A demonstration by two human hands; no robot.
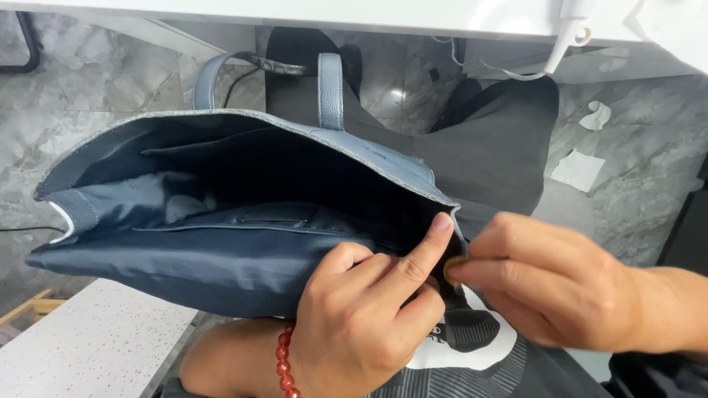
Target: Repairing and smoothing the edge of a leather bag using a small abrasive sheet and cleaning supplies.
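A grey-blue leather handbag lies open toward me, showing its dark fabric lining and an inner zip pocket. My left hand, with a red bead bracelet at the wrist, grips the lining at the bag's right end, index finger raised against the rim. My right hand pinches the same right corner of the bag, with a small brass-coloured piece between thumb and fingers. Two straps stand up at the bag's far side.
A white speckled tabletop sits at lower left. Grey marble floor carries scraps of white paper. A white table edge with a hanging cable runs along the top. My dark clothing fills the bottom right.
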